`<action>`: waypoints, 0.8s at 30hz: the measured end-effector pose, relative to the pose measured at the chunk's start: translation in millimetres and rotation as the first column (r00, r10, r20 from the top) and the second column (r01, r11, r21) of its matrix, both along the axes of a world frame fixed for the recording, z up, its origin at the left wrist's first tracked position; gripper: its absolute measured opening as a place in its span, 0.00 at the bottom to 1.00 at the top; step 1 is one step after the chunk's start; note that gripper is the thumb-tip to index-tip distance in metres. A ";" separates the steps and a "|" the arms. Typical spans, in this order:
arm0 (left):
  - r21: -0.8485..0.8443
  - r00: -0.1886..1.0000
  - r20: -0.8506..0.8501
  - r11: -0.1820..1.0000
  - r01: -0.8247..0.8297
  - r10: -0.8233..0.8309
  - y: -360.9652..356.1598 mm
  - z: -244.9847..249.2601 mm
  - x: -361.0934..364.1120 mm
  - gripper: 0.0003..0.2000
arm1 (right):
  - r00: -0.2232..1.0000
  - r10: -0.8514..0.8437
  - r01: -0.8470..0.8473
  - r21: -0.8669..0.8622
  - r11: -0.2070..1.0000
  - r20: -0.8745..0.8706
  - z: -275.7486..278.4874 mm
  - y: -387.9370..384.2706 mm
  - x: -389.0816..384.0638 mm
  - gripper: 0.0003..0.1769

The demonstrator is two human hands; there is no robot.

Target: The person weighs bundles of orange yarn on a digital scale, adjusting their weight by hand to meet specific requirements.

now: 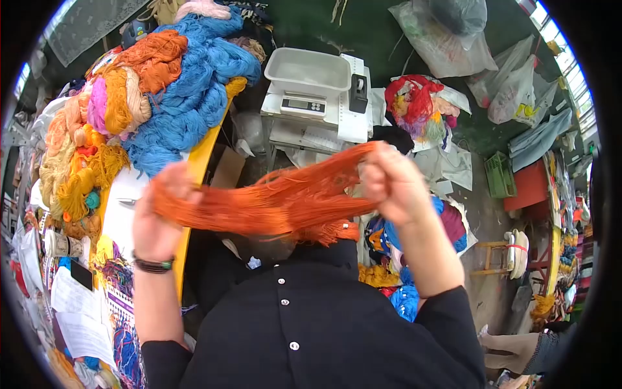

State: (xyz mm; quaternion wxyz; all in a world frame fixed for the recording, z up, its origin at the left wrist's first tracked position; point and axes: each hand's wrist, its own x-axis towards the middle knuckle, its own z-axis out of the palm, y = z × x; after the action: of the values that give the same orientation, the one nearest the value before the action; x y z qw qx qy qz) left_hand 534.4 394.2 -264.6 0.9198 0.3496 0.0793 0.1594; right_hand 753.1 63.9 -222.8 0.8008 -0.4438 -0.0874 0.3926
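A skein of rust-orange yarn (272,204) is stretched sideways between my hands in front of my body. My left hand (165,207) is inside its left end, with strands looped around the hand; motion blurs the fingers a little. At the other end my right hand (392,181) is closed on the skein, fingers curled in. Loose strands sag between the two hands. Below the skein, over my lap, lies more orange yarn (327,233).
Blue yarn (188,84) and orange skeins (155,58) are piled on the yellow-edged table (204,146) at left. A weighing scale (304,104) with a grey tray stands ahead. Coloured yarn bundles (421,107) lie right of it. Another person's legs (512,350) show at lower right.
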 end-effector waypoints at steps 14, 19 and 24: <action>0.283 0.997 -0.031 0.957 0.070 -0.064 -119.9 14.0 30.6 0.23 | 0.833 0.302 -0.193 -0.268 0.944 0.463 -24.9 96.6 -90.8 0.11; 0.377 0.997 -0.058 0.926 -0.030 0.056 -110.0 -5.1 23.6 0.16 | 0.968 0.224 -0.230 0.044 0.972 0.111 -27.0 97.4 -92.0 0.08; -0.516 0.925 0.362 0.802 0.300 -0.113 -47.3 12.5 -6.3 0.11 | 0.933 0.354 -0.327 0.249 0.912 -0.071 21.8 49.4 -40.4 0.08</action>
State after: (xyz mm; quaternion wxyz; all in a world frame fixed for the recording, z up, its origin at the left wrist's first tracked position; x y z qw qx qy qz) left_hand 528.1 346.9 -252.1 0.9940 0.0397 -0.0636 0.0798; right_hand 712.6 113.3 -201.0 0.7700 -0.3017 -0.1631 0.5380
